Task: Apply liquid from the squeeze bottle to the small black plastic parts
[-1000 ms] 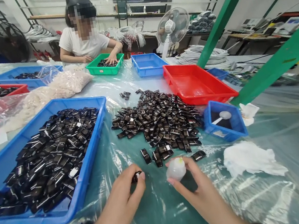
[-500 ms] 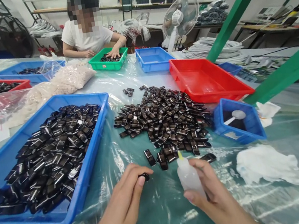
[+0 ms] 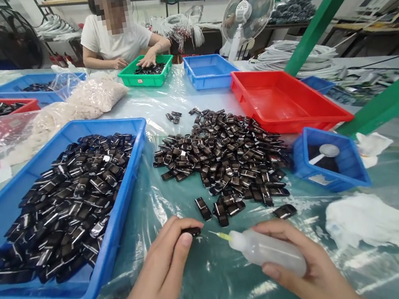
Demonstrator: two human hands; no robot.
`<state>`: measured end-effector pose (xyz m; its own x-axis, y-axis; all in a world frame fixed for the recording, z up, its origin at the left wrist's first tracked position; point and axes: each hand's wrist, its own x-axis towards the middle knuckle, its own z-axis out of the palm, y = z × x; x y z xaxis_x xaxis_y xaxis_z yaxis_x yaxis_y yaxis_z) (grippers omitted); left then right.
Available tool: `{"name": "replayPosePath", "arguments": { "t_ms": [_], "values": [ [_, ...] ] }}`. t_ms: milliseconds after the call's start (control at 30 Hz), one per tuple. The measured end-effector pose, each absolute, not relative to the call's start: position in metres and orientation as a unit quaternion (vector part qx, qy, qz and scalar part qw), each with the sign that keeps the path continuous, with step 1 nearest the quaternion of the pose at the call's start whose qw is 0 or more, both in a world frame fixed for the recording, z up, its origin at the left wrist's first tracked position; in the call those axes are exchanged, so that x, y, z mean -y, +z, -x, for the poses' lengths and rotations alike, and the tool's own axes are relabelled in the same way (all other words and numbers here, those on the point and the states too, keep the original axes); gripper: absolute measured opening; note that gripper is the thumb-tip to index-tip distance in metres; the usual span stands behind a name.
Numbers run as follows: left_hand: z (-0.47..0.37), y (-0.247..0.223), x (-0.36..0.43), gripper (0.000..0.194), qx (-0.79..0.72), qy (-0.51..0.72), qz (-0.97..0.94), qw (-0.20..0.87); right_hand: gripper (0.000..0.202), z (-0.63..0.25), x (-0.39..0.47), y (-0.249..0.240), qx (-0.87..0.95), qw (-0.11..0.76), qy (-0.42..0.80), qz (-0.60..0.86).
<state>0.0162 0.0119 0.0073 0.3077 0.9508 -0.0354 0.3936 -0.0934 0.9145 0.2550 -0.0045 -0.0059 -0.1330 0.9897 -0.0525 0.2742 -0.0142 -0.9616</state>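
Note:
Between the thumb and fingers of my left hand [image 3: 167, 257] is a small glossy black plastic piece [image 3: 192, 232], one end sticking out. My right hand [image 3: 303, 265] is wrapped round a translucent squeeze bottle [image 3: 268, 249], tilted nearly flat, with a yellow-green hub and a thin needle tip pointing at the piece. A small gap parts the tip from the piece. Just beyond my hands lies a heap of similar black pieces [image 3: 226, 150], with one loose piece [image 3: 285, 211] near the bottle.
A blue tray [image 3: 136, 173] full of black pieces stands at left. To the right are a red tray [image 3: 286, 99], a small blue bin [image 3: 327, 181] with a spoon [image 3: 328, 151], and crumpled white cloth [image 3: 376, 222]. Across the table a person's hand rests in a green tray [image 3: 145, 79].
My right hand has tipped the bottle from upright to nearly horizontal, its needle now towards the black piece in my left hand. The view has shifted slightly.

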Motion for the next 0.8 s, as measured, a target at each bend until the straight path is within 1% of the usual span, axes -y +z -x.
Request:
{"name": "replayPosePath", "arguments": {
  "t_ms": [67,133,300,433,600,800],
  "values": [
    [-0.015,0.008,-0.012,0.027,-0.492,0.292,-0.678,0.461,0.024,-0.260,0.004,-0.006,0.621,0.356,0.468,0.519],
    [-0.013,0.008,-0.012,0.027,-0.486,0.277,-0.685,0.467,0.027,-0.263,0.004,-0.007,0.630,0.347,0.468,0.514],
    [-0.012,0.007,-0.011,0.025,-0.469,0.280,-0.692,0.473,0.023,-0.255,0.007,-0.006,0.574,0.372,0.474,0.554],
    [-0.012,0.007,-0.011,0.027,-0.452,0.276,-0.700,0.479,0.022,-0.249,0.009,-0.004,0.554,0.388,0.471,0.566],
    [-0.010,0.009,-0.013,0.029,-0.401,0.274,-0.744,0.460,0.028,-0.253,0.006,-0.001,0.585,0.405,0.425,0.560],
    [-0.006,0.014,-0.012,0.031,-0.370,0.238,-0.781,0.443,0.027,-0.259,0.003,0.004,0.672,0.396,0.361,0.511]
  ]
}}
